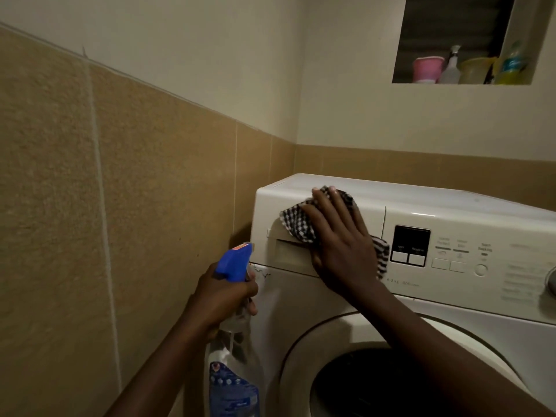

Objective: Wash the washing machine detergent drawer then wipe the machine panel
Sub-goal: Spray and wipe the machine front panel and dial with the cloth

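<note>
Here the right hand (340, 236) lies flat, fingers straight and spread, pressing a black-and-white checked cloth (296, 221) against the face of the detergent drawer (279, 206). The drawer sits pushed home in its slot in the washing machine (451, 203). Below and to the left of the drawer, the left hand (222, 296) is curled tight round the neck of a spray bottle (231, 383), whose blue trigger head (233, 261) points up towards the drawer's lower corner.

Several things could go awry, I judge. A loose corner of the cloth hangs just right of the drawer, close to the dark display (410, 239) and the buttons (448, 263) beyond it. A long stroke that way could press a button or, if the cloth is wet, work liquid into the seams. The handle recess (285, 248) low on the drawer could snag the cloth, and a downward drag there might pull the drawer out. Whether a finger rests on the trigger I cannot tell; an idle squeeze would wet the front below the drawer, or the tiled wall (168, 191) to its left. The bottle hangs by its neck alone, so it could swing and knock the round door (301, 356) below the drawer. The light is dim, so streaks may go unseen.
</note>
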### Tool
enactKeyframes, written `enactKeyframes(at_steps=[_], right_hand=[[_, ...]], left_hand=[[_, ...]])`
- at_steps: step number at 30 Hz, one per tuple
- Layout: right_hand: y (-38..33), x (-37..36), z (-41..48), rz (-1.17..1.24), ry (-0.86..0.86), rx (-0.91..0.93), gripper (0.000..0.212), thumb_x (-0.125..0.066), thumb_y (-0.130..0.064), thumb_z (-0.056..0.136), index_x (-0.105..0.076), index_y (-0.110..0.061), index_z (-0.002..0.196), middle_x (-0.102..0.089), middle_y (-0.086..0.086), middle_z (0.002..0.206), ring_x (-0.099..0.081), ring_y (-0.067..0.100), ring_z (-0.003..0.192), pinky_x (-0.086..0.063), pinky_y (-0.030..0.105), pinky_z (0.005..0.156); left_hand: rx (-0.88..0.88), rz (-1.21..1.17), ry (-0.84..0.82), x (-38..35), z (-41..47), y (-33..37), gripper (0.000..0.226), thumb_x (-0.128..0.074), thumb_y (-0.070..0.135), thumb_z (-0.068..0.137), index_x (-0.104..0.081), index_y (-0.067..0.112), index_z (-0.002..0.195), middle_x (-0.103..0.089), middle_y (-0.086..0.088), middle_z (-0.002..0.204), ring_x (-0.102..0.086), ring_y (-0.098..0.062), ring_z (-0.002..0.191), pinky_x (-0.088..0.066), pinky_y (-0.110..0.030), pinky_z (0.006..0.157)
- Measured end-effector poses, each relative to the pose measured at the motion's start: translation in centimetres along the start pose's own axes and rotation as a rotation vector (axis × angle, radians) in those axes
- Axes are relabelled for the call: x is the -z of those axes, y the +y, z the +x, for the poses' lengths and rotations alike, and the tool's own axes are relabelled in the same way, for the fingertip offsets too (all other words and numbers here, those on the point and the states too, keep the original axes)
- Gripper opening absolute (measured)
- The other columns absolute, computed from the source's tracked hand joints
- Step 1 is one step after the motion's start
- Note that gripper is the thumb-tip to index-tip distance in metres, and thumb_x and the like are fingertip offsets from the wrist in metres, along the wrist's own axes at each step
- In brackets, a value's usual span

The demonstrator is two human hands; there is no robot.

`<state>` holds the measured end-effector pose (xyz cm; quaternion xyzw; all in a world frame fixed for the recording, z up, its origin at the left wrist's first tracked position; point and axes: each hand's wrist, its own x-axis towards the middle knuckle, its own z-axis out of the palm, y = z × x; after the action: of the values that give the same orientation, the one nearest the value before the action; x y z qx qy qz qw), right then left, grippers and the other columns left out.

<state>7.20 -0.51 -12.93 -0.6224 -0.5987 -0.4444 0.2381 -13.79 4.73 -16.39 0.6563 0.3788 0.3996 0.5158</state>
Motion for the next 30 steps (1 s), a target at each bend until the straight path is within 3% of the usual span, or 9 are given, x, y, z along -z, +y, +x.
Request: enactKeyframes(at_steps=[9,16,19,22,24,27,30], right_hand=[[-1.7,-1.7,2.9,-0.034,-0.122,0.332,0.056,-0.044,-0.027,0.085,-0.044,-0.023,0.141,-0.029,0.004,0.157,-0.014,0.025,0.149,-0.014,0.047,0.120],[3.2,1.7,-1.1,0.027,0.013,-0.018,0.061,-0.049,-0.015,0.078,-0.048,-0.021,0.139,-0.031,0.004,0.156,-0.018,0.022,0.148,-0.017,0.046,0.119],[4.6,2.3,-3.5,0.015,0.010,-0.045,0.064,-0.043,-0.015,0.076,-0.049,-0.019,0.139,-0.030,0.004,0.157,-0.016,0.022,0.149,-0.019,0.048,0.119],[5.0,2.7,-2.1,0.005,0.027,-0.112,0.065,-0.045,-0.014,0.073,-0.048,-0.020,0.138,-0.035,0.004,0.154,-0.021,0.022,0.147,-0.018,0.046,0.119],[4.8,2.9,-0.1,0.034,0.051,-0.187,0.065,-0.055,-0.008,0.072,-0.049,-0.018,0.136,-0.042,0.007,0.149,-0.028,0.025,0.144,-0.018,0.045,0.119],[2.7,2.1,1.7,0.051,0.014,-0.103,0.060,-0.060,-0.012,0.077,-0.049,-0.018,0.135,-0.044,0.008,0.147,-0.032,0.027,0.141,-0.019,0.044,0.120],[-0.1,0.2,2.2,0.050,-0.053,0.088,0.055,-0.054,-0.022,0.084,-0.047,-0.020,0.139,-0.036,0.007,0.153,-0.024,0.026,0.146,-0.016,0.044,0.120]], left_hand=[[0.015,-0.043,0.013,-0.2,0.1,0.0,0.022,-0.066,-0.003,0.081,-0.062,0.000,0.102,-0.066,-0.018,0.075,-0.067,-0.026,0.058,-0.054,-0.039,0.064],[0.026,-0.076,-0.056,-0.2,-0.3,0.4,0.014,-0.062,-0.010,0.084,-0.060,0.002,0.092,-0.061,-0.014,0.069,-0.064,-0.017,0.044,-0.054,-0.026,0.046],[0.019,-0.050,0.014,-0.3,-0.1,0.1,0.026,-0.065,-0.009,0.083,-0.061,0.006,0.103,-0.066,-0.012,0.072,-0.065,-0.016,0.047,-0.056,-0.027,0.048],[0.046,-0.060,-0.092,-0.4,-0.2,0.5,0.014,-0.062,-0.011,0.084,-0.061,0.003,0.089,-0.065,-0.007,0.058,-0.064,-0.014,0.044,-0.054,-0.026,0.051],[0.031,-0.035,-0.064,-0.5,-0.2,0.4,0.015,-0.065,-0.007,0.083,-0.062,0.003,0.094,-0.065,-0.009,0.065,-0.065,-0.016,0.048,-0.055,-0.029,0.057],[0.013,-0.024,-0.022,-0.4,-0.3,0.2,0.019,-0.067,-0.005,0.082,-0.061,0.003,0.099,-0.066,-0.011,0.072,-0.067,-0.017,0.051,-0.055,-0.034,0.061],[-0.001,-0.011,-0.025,-0.3,-0.3,0.3,0.021,-0.067,-0.001,0.083,-0.062,0.000,0.102,-0.067,-0.012,0.074,-0.068,-0.021,0.057,-0.056,-0.038,0.066]])
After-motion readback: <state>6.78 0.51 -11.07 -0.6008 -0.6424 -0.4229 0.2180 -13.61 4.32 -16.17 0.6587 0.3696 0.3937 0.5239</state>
